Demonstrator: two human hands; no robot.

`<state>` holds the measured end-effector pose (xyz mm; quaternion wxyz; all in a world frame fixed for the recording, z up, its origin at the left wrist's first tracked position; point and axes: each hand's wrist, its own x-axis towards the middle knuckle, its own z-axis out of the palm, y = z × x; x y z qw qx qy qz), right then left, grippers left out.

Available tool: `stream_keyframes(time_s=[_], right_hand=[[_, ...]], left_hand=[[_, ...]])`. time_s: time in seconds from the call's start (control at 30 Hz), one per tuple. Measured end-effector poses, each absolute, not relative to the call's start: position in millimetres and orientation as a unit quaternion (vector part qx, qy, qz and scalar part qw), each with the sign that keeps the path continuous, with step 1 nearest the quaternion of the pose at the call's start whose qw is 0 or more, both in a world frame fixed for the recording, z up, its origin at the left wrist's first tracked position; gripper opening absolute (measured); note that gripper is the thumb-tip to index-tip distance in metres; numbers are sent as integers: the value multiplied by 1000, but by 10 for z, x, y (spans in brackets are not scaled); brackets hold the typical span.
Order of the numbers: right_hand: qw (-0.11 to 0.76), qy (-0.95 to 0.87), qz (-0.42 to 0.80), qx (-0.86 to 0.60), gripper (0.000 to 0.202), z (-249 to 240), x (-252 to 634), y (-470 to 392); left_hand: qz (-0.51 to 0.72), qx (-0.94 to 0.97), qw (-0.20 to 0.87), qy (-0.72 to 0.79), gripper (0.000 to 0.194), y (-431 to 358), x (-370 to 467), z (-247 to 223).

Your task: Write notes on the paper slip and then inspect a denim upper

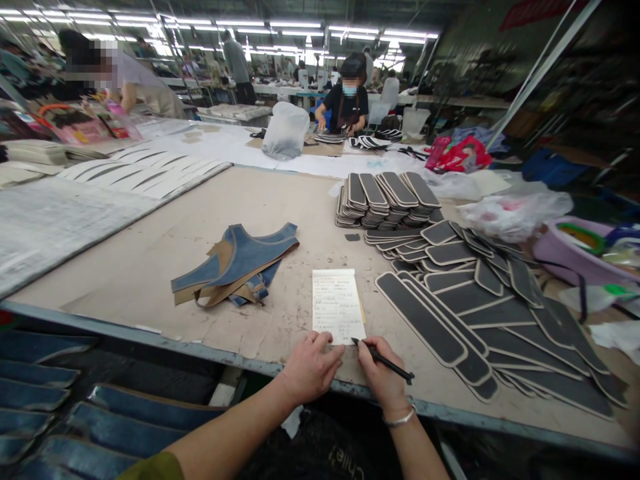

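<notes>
A small notepad with handwritten lines lies near the table's front edge. My left hand rests at its bottom edge, fingers apart and holding nothing. In my right hand is a black pen, its tip at the pad's lower right corner. Blue and brown cut pieces lie in a small heap left of the pad. To the right, dark grey panels with pale borders are spread out, and several neat stacks of shorter ones stand behind them.
Blue pieces lie below the table edge at left. White sheets cover the left side. A purple basin and plastic bags are at right. One person works across the table, another at back left.
</notes>
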<state>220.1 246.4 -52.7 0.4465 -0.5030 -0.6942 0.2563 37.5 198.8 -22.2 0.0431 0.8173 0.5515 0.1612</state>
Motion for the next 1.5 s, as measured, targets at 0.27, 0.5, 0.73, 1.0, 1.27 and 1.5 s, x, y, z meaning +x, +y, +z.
stream_keyframes(time_s=[0.27, 0.5, 0.73, 1.0, 1.27, 1.5], right_hand=[[443, -703, 234, -506, 23, -529, 2195, 2474], [440, -705, 230, -506, 21, -522, 2186, 2477], [439, -703, 234, -508, 21, -537, 2194, 2472], [437, -712, 232, -499, 23, -513, 2202, 2468], [449, -693, 215, -522, 26, -525, 2200, 2467], [450, -701, 216, -510, 24, -537, 2201, 2475]], left_hand=[[159, 818, 43, 551, 32, 1982, 372, -219], [151, 817, 38, 555, 32, 1978, 367, -232], [159, 817, 39, 553, 32, 1975, 372, -241], [168, 816, 40, 552, 31, 1983, 378, -224], [163, 817, 41, 552, 31, 1978, 380, -224], [159, 817, 37, 554, 31, 1983, 386, -227]])
